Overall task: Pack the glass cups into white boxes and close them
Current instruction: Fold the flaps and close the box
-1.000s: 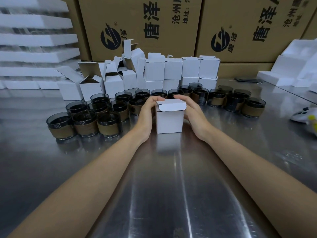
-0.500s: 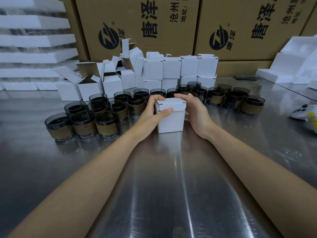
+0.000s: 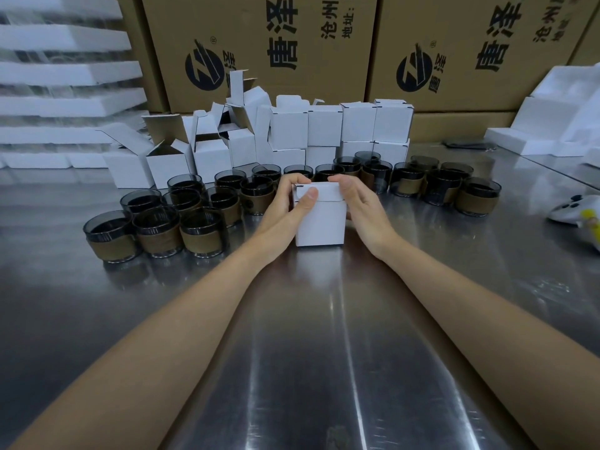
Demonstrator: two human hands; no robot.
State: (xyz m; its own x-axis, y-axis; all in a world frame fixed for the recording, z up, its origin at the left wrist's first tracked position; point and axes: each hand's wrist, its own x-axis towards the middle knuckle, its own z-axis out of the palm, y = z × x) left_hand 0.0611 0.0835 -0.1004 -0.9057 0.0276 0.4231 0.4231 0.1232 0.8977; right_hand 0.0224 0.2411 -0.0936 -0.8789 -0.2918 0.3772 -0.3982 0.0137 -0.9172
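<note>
A small white box (image 3: 319,224) stands upright on the steel table (image 3: 324,336), its lid flap nearly down. My left hand (image 3: 285,211) grips its left side, thumb pressing on the lid's front edge. My right hand (image 3: 363,206) cups the right side, fingers curled over the top back corner. Behind runs a row of several dark glass cups with brown sleeves (image 3: 201,235), from the left cluster to the far right cup (image 3: 477,196). The box's contents are hidden.
Open white boxes (image 3: 168,164) stand at the back left, closed ones (image 3: 376,125) stacked at the back middle. Big cardboard cartons (image 3: 259,50) form the back wall. White foam trays (image 3: 65,73) are stacked left, foam pieces (image 3: 545,125) right. A white controller (image 3: 574,209) lies at the right edge.
The lid has gone from raised to nearly flat. My left thumb has come round onto the lid's front edge and my right fingers have curled over the top.
</note>
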